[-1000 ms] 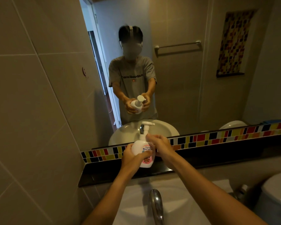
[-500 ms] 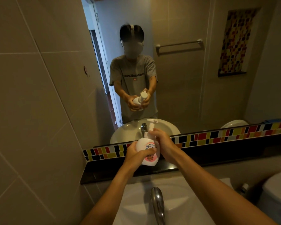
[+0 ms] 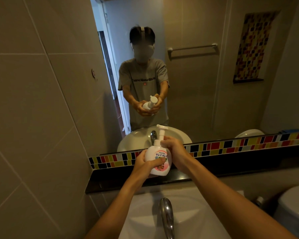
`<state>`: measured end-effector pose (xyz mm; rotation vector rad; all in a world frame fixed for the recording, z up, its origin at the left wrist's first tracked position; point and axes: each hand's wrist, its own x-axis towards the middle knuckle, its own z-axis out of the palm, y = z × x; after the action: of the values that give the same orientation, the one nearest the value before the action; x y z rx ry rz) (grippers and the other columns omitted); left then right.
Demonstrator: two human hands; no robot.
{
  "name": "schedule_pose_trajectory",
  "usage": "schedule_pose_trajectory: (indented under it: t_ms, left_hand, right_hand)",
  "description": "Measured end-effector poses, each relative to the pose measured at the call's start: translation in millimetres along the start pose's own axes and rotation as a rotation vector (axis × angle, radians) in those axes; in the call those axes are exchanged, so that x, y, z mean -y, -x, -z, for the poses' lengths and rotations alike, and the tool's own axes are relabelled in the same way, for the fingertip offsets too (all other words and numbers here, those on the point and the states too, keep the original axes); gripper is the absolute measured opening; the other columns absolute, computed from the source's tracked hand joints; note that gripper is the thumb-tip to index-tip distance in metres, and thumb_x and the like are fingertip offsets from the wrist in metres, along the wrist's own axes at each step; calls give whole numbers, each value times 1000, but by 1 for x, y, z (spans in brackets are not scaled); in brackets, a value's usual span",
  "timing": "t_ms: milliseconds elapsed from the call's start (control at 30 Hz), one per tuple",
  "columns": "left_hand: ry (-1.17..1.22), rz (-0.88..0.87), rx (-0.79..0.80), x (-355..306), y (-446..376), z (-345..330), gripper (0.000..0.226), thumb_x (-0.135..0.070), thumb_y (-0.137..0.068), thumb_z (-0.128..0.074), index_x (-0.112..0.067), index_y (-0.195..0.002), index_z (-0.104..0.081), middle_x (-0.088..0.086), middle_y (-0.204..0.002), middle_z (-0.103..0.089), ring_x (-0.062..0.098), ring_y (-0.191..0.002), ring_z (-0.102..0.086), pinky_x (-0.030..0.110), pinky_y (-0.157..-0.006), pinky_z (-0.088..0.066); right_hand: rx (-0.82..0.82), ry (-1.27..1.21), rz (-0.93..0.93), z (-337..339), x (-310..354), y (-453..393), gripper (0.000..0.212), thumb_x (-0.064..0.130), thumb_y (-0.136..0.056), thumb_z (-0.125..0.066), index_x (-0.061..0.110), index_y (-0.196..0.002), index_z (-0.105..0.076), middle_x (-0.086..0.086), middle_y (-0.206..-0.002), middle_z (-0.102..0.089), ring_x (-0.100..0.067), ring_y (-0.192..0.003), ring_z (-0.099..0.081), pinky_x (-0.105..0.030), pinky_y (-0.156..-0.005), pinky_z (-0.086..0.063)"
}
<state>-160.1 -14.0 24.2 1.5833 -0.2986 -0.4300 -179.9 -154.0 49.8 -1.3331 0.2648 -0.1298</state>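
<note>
Left hand (image 3: 141, 164) grasps soap bottle (image 3: 154, 152); right hand (image 3: 176, 150) pinches its collar. Pump (image 3: 162, 127), at twelve o'clock, still attached; opening seems barely begun.

Left hand (image 3: 145, 163) and right hand (image 3: 175, 151) reach forward close together, both curled in a grip.
</note>
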Motion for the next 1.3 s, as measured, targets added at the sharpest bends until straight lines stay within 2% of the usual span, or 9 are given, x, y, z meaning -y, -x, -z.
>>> schedule_pose_trajectory:
  t_ms: [200,333,433,600,800,967,1100,1167,1300]
  left_hand:
    - [-77,-91,-45,-4,2,-10,48,-24,-77,-77,-27,-116,-51,3,-111,-64,18,-94,-66,24,-66,-57]
    - [-53,-86,-37,-7,4,-6,45,-20,-77,-77,-28,-113,-51,2,-106,-65,19,-93,-66,25,-66,-58]
    - [-39,-82,-24,-8,4,1,49,-19,-77,-77,-20,-120,-53,6,-108,-66,20,-93,-67,24,-64,-58]
    - [-56,-108,-63,-11,4,-4,46,-21,-76,-77,-25,-114,-52,0,-103,-64,15,-88,-65,19,-60,-54]
    - [-233,-255,-192,-9,6,-19,55,-20,-71,-81,-28,-113,-47,-17,-94,-54,6,-83,-57,13,-61,-44]
    - [-95,-121,-108,-7,2,-9,51,-19,-72,-81,-24,-114,-52,4,-109,-64,16,-92,-64,24,-66,-55]
    - [56,-35,-16,-6,3,0,52,-21,-77,-76,-19,-124,-53,11,-117,-65,24,-98,-68,32,-68,-60]
    - [-16,-74,-106,-5,3,-4,54,-22,-77,-77,-21,-124,-50,8,-118,-62,20,-97,-65,25,-64,-57]
    - [-269,-218,-310,-3,2,-15,67,-24,-71,-83,-20,-127,-47,-3,-114,-55,14,-98,-57,13,-61,-45]
  right_hand:
    - [-105,17,69,-5,-4,0,49,24,-84,-75,12,-126,-54,-15,-115,-68,-29,-94,-71,-38,-76,-60]
    - [-35,-50,53,-1,-5,-2,49,31,-82,-60,1,-122,-59,-17,-105,-69,-28,-89,-69,-36,-73,-55]
    - [-7,-47,37,-1,-1,0,51,20,-79,-55,3,-126,-62,-17,-105,-70,-26,-86,-69,-34,-68,-55]
    - [-22,-9,52,-4,-1,-3,39,19,-88,-59,5,-125,-60,-23,-114,-69,-31,-94,-70,-39,-73,-56]
    - [-214,11,94,-15,-10,-6,61,34,-73,-81,10,-124,-58,-17,-114,-70,-35,-102,-70,-43,-80,-59]
    - [-84,-61,36,-6,0,0,36,25,-81,-58,7,-113,-62,-16,-101,-68,-27,-88,-67,-36,-72,-55]
    - [-15,-10,30,0,2,-2,40,13,-84,-60,7,-124,-63,-18,-114,-71,-27,-91,-70,-32,-67,-55]
    - [-57,0,34,-5,0,-4,46,16,-82,-68,8,-127,-61,-20,-121,-69,-30,-97,-70,-34,-69,-56]
    - [-177,9,58,-15,-2,-2,53,23,-79,-80,10,-125,-55,-12,-116,-67,-19,-88,-67,-26,-63,-52]
